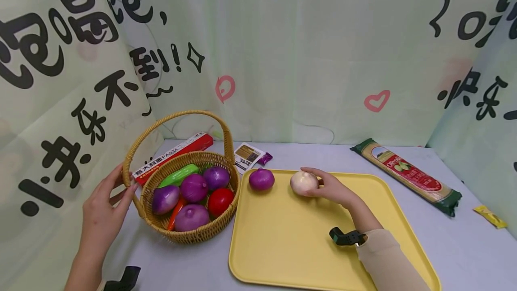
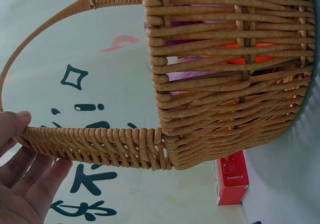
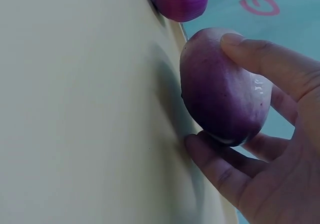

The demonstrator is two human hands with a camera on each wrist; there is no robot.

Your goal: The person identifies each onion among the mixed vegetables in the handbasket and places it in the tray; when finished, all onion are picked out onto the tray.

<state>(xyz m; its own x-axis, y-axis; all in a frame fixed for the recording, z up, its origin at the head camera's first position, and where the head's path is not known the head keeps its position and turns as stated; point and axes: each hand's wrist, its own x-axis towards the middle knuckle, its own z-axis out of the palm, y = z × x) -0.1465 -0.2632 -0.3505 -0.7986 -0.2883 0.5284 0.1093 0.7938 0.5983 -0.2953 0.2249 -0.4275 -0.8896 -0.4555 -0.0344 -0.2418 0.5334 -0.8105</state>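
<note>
My left hand point(image 1: 107, 205) grips the wicker basket's handle point(image 1: 126, 160) low on its left side, thumb and fingers on opposite faces. The basket point(image 1: 198, 237) holds purple onions point(image 1: 194, 187), a purple-and-white vegetable point(image 1: 165, 199), a red tomato point(image 1: 220, 201), a green vegetable point(image 1: 179, 175) and an orange-red piece point(image 1: 176, 213). Over the back of the yellow tray point(image 1: 315, 237), my right hand point(image 1: 329, 187) holds a round white-and-purple vegetable point(image 3: 220, 88) between thumb and fingers. Its shadow falls on the tray in the right wrist view. A purple onion point(image 1: 261, 179) sits at the tray's back left corner.
A red pasta box point(image 1: 177, 154) lies behind the basket. Near it are a white-and-brown packet point(image 1: 247, 156) and a small purple wrapper point(image 1: 265, 159). Right of the tray lie a long green-and-red package point(image 1: 405, 174) and a yellow sachet point(image 1: 490, 216). Printed curtains point(image 1: 262, 57) enclose the table.
</note>
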